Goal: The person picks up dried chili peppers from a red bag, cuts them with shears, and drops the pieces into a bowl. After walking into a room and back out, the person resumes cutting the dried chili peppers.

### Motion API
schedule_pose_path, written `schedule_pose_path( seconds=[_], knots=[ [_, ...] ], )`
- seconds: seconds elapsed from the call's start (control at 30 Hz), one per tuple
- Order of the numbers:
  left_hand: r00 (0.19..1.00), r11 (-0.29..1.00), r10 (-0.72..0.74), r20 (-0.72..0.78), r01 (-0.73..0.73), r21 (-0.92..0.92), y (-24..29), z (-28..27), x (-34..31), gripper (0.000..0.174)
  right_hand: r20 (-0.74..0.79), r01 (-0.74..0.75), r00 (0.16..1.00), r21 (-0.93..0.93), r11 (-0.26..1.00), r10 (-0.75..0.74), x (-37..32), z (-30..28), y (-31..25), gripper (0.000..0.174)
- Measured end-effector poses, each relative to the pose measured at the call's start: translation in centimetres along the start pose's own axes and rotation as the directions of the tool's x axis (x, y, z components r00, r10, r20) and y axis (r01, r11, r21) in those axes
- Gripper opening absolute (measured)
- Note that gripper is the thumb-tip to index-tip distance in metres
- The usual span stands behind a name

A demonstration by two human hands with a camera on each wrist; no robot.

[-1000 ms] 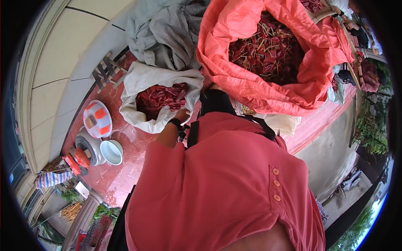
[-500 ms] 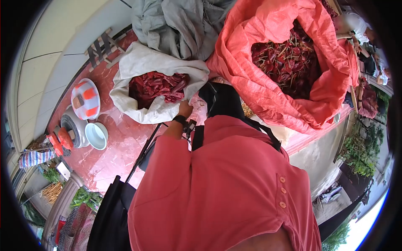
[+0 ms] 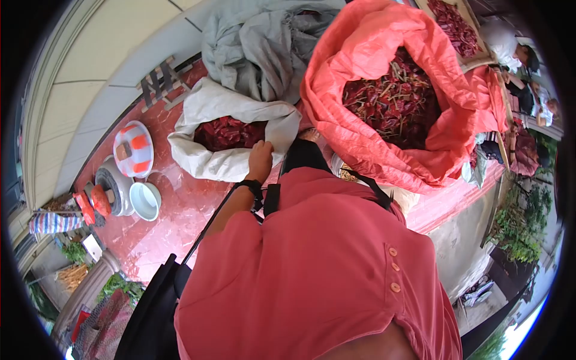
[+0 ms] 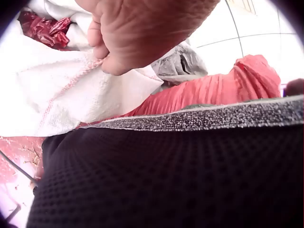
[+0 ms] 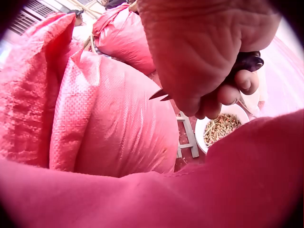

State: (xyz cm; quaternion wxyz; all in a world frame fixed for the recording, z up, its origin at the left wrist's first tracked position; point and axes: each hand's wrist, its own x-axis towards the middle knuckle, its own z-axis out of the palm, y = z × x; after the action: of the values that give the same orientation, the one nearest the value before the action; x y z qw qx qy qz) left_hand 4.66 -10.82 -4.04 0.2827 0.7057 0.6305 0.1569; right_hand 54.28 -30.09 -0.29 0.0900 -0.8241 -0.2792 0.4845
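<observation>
My left hand (image 3: 260, 162) pinches the near rim of a white woven sack (image 3: 210, 168), its thumb and fingers closed on the cloth in the left wrist view. Dried red chilies (image 3: 228, 133) fill the sack's mouth. Curled around the dark handles of a pair of scissors (image 5: 158, 95) is my right hand (image 5: 204, 57); two pointed blade tips stick out past the thumb. In the head view this hand is hidden beside my body. Left of it in the right wrist view bulges a large red sack (image 5: 123, 118), holding chilies with many stems (image 3: 393, 99).
A grey sack (image 3: 249, 54) slumps behind the white one. On the red floor at left are a pale blue basin (image 3: 146, 201) and an orange-and-white tray (image 3: 133, 150). A white bowl of stems (image 5: 221, 128) sits beyond my right hand. Other people sit at the far right.
My left hand has come up from beside the white sack onto its near rim and grips the cloth. The head view has shifted and turned slightly.
</observation>
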Motion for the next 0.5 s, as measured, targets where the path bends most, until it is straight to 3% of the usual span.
schedule_pose_path(
  seconds=[0.03,0.1,0.17,0.2,0.23,0.27,0.3,0.37,0.4,0.47,0.5],
  knots=[
    [1.000,1.000,-0.012,0.018,0.012,-0.004,-0.5,0.1,0.2,0.011,-0.008,0.001,1.000,0.078,0.997,0.000,-0.3,-0.1,0.0,0.025],
    [0.969,0.976,-0.214,0.123,0.216,-0.008,-1.2,0.5,0.1,0.016,-0.027,-0.022,0.999,0.451,0.892,0.038,-0.3,0.5,1.8,0.024],
    [0.985,0.983,-0.169,0.021,0.170,-0.069,-0.3,-0.4,0.3,0.023,-0.034,-0.033,0.997,0.552,0.833,0.062,-0.6,1.2,3.2,0.024],
    [0.984,0.982,-0.180,-0.005,0.179,-0.060,0.3,-0.9,1.6,0.025,-0.052,-0.025,0.997,0.527,0.850,0.061,-1.4,1.3,2.9,0.024],
    [0.994,0.996,-0.060,-0.090,0.053,-0.074,0.9,-2.0,2.7,0.025,-0.068,-0.021,0.996,0.501,0.865,0.064,-2.6,1.5,2.2,0.024],
    [0.983,0.989,-0.041,-0.177,0.015,-0.144,3.6,-4.1,3.9,0.024,-0.075,-0.040,0.993,0.549,0.835,0.096,-3.1,2.0,2.7,0.026],
    [0.964,0.977,-0.027,-0.263,-0.030,-0.209,7.3,-6.9,5.4,0.023,-0.106,-0.058,0.987,0.465,0.883,0.121,-3.3,2.5,3.4,0.027],
    [0.971,0.950,0.031,-0.236,-0.103,-0.296,14.2,-11.8,7.7,0.021,-0.169,-0.109,0.972,0.293,0.950,0.164,-3.5,3.9,5.3,0.030],
    [0.927,0.916,0.226,-0.298,-0.306,-0.258,16.8,-13.2,9.0,0.018,-0.210,-0.159,0.952,0.273,0.949,0.221,-3.7,4.8,6.2,0.033],
    [0.859,0.809,0.481,-0.175,-0.512,-0.291,21.3,-13.9,11.4,0.017,-0.259,-0.190,0.929,0.276,0.942,0.264,-4.2,6.1,7.0,0.033],
    [0.913,0.818,0.407,0.001,-0.364,-0.446,24.6,-13.8,12.0,0.017,-0.281,-0.206,0.916,0.277,0.939,0.284,-4.5,6.7,7.4,0.033]
  ],
)
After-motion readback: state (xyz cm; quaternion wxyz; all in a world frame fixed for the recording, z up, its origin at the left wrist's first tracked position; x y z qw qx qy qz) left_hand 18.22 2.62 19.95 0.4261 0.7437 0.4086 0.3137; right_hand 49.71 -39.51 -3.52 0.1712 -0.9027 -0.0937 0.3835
